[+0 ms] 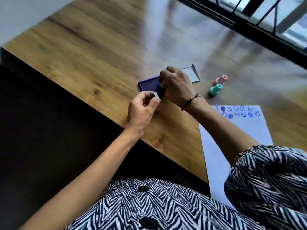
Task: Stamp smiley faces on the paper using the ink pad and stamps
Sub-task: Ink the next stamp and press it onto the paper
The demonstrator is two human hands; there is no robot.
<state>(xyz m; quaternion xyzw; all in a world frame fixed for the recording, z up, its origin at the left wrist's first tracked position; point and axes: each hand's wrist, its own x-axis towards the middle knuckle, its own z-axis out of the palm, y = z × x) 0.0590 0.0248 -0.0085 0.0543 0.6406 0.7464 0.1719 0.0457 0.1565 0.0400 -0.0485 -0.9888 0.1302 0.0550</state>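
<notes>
Now, from my head camera: my right hand (177, 85) has its grip closed around a stamp, pressing it down onto the ink pad (149, 83) so its face takes ink. My left hand (142, 110) pinches a small pale piece, perhaps the cap, at the pad's 6 o'clock, keeping it off the worktop (93, 47). The paper (232, 130) lies at 4 o'clock with two rows stamped. Spare teal stamp (216, 89) and pink stamp (220, 80) wait at 3 o'clock.
</notes>
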